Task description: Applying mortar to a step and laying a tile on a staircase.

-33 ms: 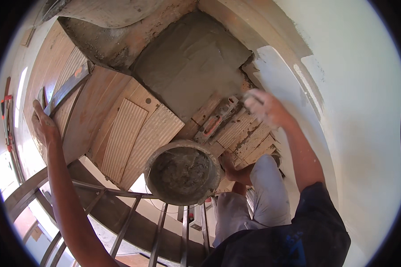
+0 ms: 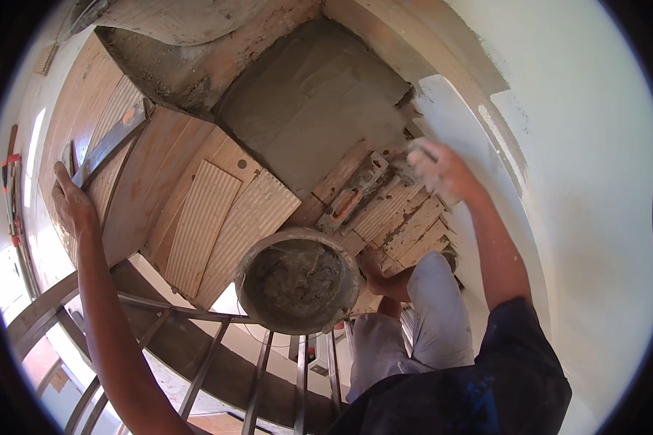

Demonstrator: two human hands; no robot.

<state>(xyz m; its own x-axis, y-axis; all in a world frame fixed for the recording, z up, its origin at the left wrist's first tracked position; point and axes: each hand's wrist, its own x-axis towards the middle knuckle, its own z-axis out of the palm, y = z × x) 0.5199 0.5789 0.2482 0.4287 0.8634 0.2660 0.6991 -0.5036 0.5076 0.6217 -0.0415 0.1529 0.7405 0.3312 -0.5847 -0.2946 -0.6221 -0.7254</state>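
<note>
My right hand [image 2: 440,172] is closed around what looks like a trowel [image 2: 399,154], grey and smeared by motion. It is over the near right corner of a landing coated with smooth wet mortar [image 2: 312,109], beside the white wall. A spirit level [image 2: 353,192], dirty with mortar, lies along the landing's near edge, left of that hand. On the far left my left hand [image 2: 74,203] is wrapped round the lower end of a flat metal bar [image 2: 112,148]. Between my arms stands a round bucket [image 2: 297,283] of wet grey mortar, in front of my knees.
Ribbed tiles [image 2: 203,210] lie loose on the wooden-looking steps at left. Metal railing bars [image 2: 261,377] cross below the bucket, with a drop beyond. A bare foot [image 2: 372,268] rests on the tiled step. The painted wall [image 2: 580,217] closes off the right side.
My right hand has shifted a little to the right, toward the wall, with the trowel. My left hand, the bucket and the level have stayed where they were.
</note>
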